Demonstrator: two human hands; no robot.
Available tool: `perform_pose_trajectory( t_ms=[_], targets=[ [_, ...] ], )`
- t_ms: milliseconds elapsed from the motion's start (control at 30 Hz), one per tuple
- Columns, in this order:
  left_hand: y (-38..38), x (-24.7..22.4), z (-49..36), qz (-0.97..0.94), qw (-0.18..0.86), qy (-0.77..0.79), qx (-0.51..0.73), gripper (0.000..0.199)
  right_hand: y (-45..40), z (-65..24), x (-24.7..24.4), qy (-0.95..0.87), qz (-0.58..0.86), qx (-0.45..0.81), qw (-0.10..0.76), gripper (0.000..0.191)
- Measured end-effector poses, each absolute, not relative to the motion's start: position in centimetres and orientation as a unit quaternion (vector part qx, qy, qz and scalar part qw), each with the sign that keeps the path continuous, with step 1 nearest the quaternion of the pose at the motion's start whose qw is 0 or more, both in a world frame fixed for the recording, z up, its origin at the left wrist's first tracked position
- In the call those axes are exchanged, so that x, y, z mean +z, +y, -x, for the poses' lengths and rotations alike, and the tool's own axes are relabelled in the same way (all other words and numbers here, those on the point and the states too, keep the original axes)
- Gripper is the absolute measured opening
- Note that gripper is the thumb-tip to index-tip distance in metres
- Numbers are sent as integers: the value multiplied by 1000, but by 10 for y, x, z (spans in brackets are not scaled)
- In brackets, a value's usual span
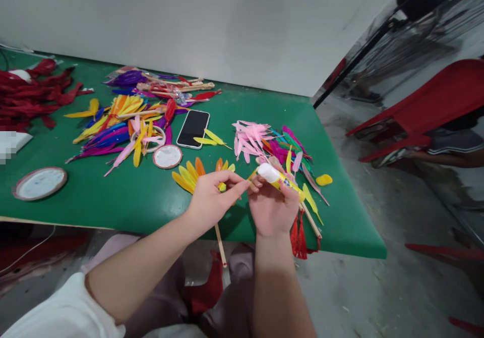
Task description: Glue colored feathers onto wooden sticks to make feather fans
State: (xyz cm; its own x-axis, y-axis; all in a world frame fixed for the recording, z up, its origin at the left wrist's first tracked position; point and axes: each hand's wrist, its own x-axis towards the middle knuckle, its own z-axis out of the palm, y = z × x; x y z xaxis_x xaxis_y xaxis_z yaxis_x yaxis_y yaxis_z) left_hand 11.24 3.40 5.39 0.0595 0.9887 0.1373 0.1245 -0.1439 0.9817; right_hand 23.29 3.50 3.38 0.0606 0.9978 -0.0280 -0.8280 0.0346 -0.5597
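Right grip: the right hand (273,204) is closed around a glue stick (279,178), white cap end pointing left toward the other hand.
Left grip: the left hand (212,199) pinches something small and yellow at its fingertips (242,186), touching the glue stick's tip; most likely the quill of a yellow feather (222,186), though the pinch hides most of it.
Under the hands: a fan of orange and yellow feathers (192,174) lies on the tabletop (124,202), with a thin wooden stick (220,244) running down past the edge.
Just right: a red tassel (298,237) hangs off the edge beside another stick (312,220).
Further out: a pile of pink feathers (249,138), a mixed-colour heap (113,126), a phone (193,128), two round lids (167,156) (40,182), red feathers (34,93) far left.
Progress: judging by the fan, several feathers are already laid and one is being glued; the many loose feathers suggest plenty is left.
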Motion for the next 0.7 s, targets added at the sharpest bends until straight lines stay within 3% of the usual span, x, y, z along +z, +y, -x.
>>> perform_pose_trajectory(
  t_ms=[700],
  targets=[
    [36, 54, -109, -600, 438, 474, 473, 14, 36, -234, 34, -206, 256, 647, 688, 18]
  ],
)
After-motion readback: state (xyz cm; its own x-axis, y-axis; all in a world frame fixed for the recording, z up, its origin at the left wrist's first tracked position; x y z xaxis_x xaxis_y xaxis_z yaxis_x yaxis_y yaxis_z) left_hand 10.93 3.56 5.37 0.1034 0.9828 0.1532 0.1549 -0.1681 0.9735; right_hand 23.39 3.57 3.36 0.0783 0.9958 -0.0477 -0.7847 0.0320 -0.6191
